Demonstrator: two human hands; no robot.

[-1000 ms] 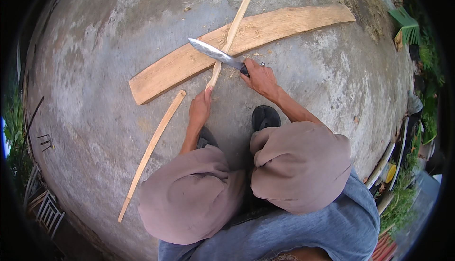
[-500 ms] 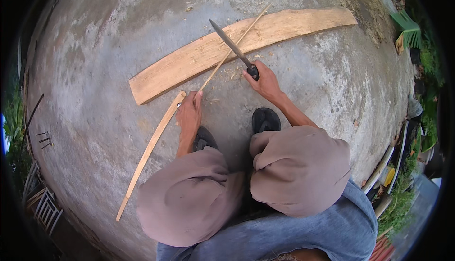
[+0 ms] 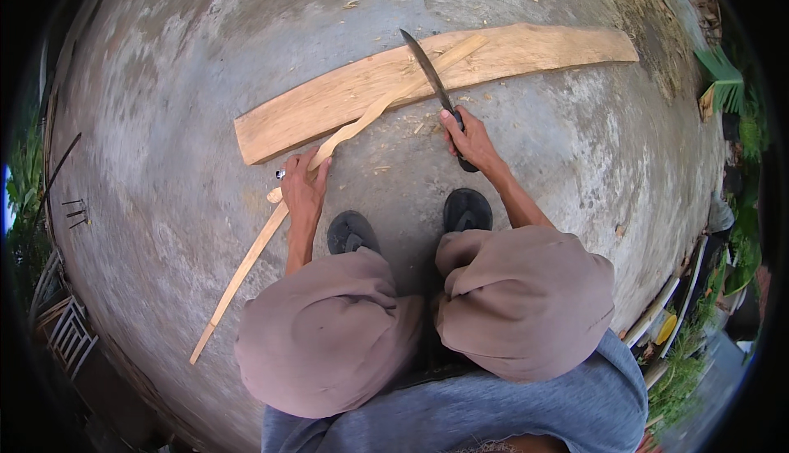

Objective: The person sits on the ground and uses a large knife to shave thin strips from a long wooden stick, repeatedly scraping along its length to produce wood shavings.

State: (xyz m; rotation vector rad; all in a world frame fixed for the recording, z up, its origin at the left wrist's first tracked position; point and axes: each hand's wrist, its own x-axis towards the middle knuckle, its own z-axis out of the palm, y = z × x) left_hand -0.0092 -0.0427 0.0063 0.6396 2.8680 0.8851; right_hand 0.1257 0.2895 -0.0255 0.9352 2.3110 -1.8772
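Note:
My left hand is closed around a pale wooden strip, near its rounded lower end. The strip slants up to the right, its broad face showing a wavy narrowing, and its far end is over a thick wooden plank on the ground. A long knife with a dark blade and black handle is in my right hand. Its blade points up and to the left, crossing over the strip in view; whether it touches the wood I cannot tell. A second thin wooden strip lies below my left hand.
Wood shavings are scattered on the concrete ground around the plank. My two feet in dark sandals are just below the plank. Green plants and pale poles line the right edge. A white rack stands at the lower left.
The held strip has turned from its thin edge to its broad face. My left hand has shifted slightly left and down. The knife has moved right, its blade now steeper.

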